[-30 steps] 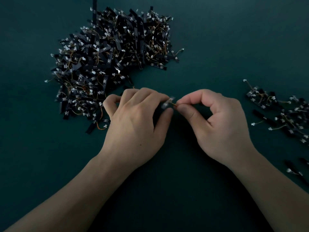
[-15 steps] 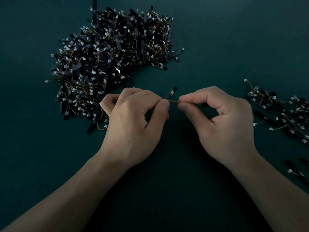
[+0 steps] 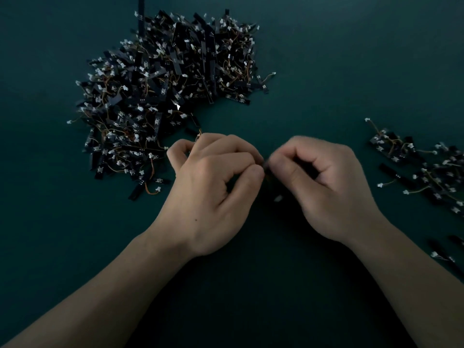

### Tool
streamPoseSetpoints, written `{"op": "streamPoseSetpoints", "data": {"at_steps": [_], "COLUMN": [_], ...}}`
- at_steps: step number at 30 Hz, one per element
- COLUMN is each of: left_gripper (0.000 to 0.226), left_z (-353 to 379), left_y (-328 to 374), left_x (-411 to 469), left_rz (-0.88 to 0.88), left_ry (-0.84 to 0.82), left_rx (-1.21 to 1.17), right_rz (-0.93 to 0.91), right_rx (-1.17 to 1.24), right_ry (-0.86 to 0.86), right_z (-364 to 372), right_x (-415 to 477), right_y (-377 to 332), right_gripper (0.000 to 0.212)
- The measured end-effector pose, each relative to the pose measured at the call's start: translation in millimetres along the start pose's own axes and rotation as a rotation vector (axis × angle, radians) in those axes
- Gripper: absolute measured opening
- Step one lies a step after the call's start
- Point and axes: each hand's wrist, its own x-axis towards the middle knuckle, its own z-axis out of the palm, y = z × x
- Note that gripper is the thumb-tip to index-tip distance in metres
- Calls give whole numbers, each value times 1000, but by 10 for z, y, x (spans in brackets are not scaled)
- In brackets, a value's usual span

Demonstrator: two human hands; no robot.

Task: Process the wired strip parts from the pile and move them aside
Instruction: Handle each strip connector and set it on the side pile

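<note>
Left hand and right hand, fingers curled, both pinch one wired strip part between them, mostly hidden by fingertips, over worktop; pile just behind left hand, moved-aside parts far right.

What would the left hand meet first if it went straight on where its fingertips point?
Probably the small dark part the left hand shares with the right hand, which comes directly after; blur hides the gap.

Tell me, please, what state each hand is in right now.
Left hand: closed, pinching a wired strip part, mostly hidden.
Right hand: closed, pinching the same part from the other side.
</note>
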Motion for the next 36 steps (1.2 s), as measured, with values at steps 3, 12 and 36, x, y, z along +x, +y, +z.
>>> {"op": "streamPoseSetpoints", "data": {"at_steps": [3,12,36], "left_gripper": [40,30,25], "left_z": [-16,-31,-2], "left_y": [-20,-24,-10], "left_x": [7,3,12], "left_rz": [-18,-42,-52], "left_ry": [14,0,15], "left_rx": [-41,-121,-75], "right_rz": [-6,-14,8], "right_rx": [-21,135,51], "right_ry": [-75,-55,-4], "right_z": [5,-17,13], "right_x": [4,-18,-11], "right_y": [10,13,-55], "right_gripper": [25,27,24]}}
